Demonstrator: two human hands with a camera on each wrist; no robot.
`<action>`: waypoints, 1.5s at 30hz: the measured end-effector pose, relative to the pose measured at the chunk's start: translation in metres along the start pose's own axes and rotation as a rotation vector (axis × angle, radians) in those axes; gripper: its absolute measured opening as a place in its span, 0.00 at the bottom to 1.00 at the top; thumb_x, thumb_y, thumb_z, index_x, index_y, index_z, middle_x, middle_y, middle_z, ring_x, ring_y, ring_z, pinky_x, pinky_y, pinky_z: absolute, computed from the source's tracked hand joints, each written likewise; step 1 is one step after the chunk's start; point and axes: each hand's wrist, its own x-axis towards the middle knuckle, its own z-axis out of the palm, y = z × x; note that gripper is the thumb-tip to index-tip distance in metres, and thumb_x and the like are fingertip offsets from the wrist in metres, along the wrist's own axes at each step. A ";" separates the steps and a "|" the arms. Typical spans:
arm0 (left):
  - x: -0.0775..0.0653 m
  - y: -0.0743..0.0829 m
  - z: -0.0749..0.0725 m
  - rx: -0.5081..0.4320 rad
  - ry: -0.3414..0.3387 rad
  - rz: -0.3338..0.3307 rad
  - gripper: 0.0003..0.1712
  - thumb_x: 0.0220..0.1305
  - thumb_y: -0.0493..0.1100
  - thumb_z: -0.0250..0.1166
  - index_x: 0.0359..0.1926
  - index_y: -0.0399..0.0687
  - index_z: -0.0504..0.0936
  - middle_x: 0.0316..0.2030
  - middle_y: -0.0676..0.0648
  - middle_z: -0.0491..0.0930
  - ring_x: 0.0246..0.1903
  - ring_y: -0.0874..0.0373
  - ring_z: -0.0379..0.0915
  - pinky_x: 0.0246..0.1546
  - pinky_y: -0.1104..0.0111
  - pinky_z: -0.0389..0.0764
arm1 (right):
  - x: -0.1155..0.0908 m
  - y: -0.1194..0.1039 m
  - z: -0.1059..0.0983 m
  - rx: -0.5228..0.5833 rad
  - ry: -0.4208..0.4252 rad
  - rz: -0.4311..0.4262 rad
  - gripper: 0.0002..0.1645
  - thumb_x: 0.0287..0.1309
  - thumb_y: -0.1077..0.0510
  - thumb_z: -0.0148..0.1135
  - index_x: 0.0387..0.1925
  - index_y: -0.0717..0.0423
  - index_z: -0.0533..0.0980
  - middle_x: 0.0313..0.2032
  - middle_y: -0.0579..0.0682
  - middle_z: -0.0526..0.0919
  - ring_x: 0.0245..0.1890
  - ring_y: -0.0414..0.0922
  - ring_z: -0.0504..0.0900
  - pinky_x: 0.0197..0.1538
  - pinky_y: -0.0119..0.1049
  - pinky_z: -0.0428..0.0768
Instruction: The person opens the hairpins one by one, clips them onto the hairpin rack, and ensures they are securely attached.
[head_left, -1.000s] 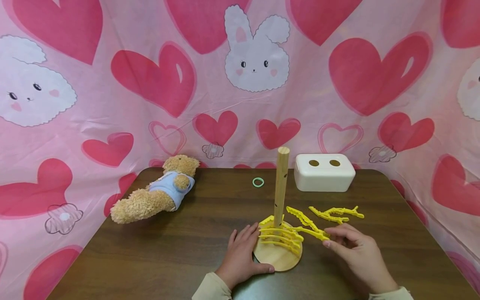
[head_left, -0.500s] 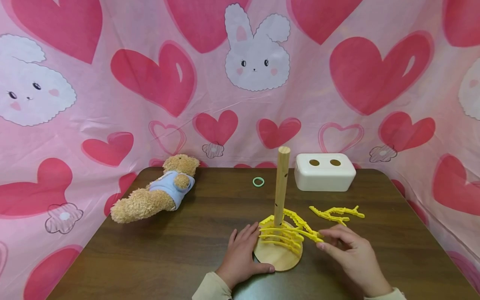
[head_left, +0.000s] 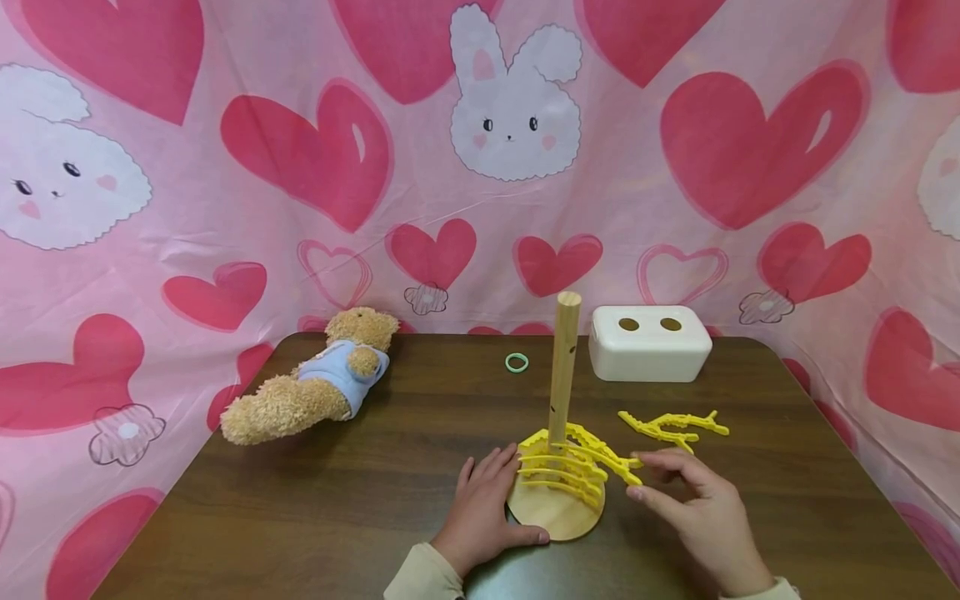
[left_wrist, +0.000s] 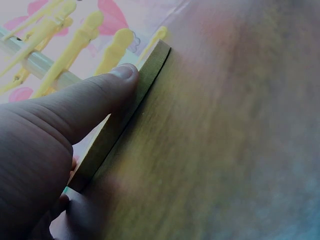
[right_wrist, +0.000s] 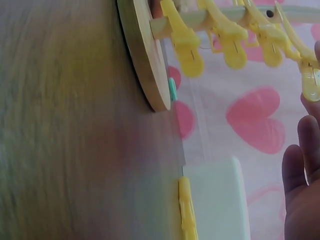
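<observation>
A round wooden stand point(head_left: 557, 521) with an upright post point(head_left: 562, 367) is on the brown table. Several yellow hair clips point(head_left: 558, 482) are clamped one above another around the lower post. My left hand point(head_left: 487, 512) holds the base from the left, its thumb point(left_wrist: 112, 85) pressed along the rim and its fingers on the far side. Between thumb and fingertips, my right hand point(head_left: 705, 512) pinches the tail of another yellow hair clip point(head_left: 611, 458). That clip's arms are spread, one passing behind the post and one in front, just over the other clips.
Behind my right hand a loose yellow hair clip point(head_left: 663, 427) lies with its arms apart. A white box point(head_left: 648, 358) with two round holes stands at the back right. Near the back edge is a green ring point(head_left: 517, 362). A teddy bear point(head_left: 330, 379) in blue lies at the left.
My right hand has moved left with its hair clip, bringing the spread arms from beside the post to around it. My left hand has stayed on the base.
</observation>
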 end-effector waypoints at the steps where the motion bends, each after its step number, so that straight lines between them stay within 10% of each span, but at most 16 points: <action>1: 0.000 0.000 0.000 0.002 0.001 0.000 0.61 0.43 0.77 0.71 0.71 0.46 0.70 0.75 0.49 0.61 0.74 0.47 0.55 0.71 0.39 0.48 | 0.000 -0.001 0.001 0.011 0.001 0.008 0.21 0.44 0.64 0.81 0.43 0.53 0.85 0.43 0.42 0.87 0.41 0.35 0.78 0.44 0.23 0.76; 10: -0.001 0.000 -0.003 0.026 -0.003 -0.003 0.60 0.44 0.78 0.70 0.71 0.47 0.70 0.74 0.50 0.62 0.73 0.47 0.56 0.71 0.39 0.50 | -0.001 -0.008 0.011 0.101 0.058 0.086 0.18 0.47 0.65 0.78 0.43 0.53 0.84 0.47 0.47 0.88 0.47 0.32 0.82 0.48 0.21 0.77; 21: 0.003 0.003 -0.001 0.031 -0.008 -0.003 0.59 0.44 0.78 0.71 0.71 0.47 0.71 0.74 0.50 0.62 0.73 0.47 0.56 0.70 0.39 0.51 | 0.003 -0.010 0.016 0.219 0.043 -0.012 0.19 0.46 0.74 0.75 0.42 0.61 0.83 0.47 0.53 0.88 0.51 0.34 0.83 0.51 0.24 0.79; 45: 0.003 0.005 -0.002 0.057 -0.024 0.007 0.57 0.45 0.76 0.72 0.69 0.47 0.73 0.74 0.51 0.62 0.73 0.48 0.56 0.69 0.38 0.51 | 0.016 -0.014 0.021 0.189 -0.055 -0.055 0.16 0.46 0.71 0.76 0.38 0.57 0.83 0.45 0.55 0.88 0.49 0.32 0.83 0.53 0.22 0.77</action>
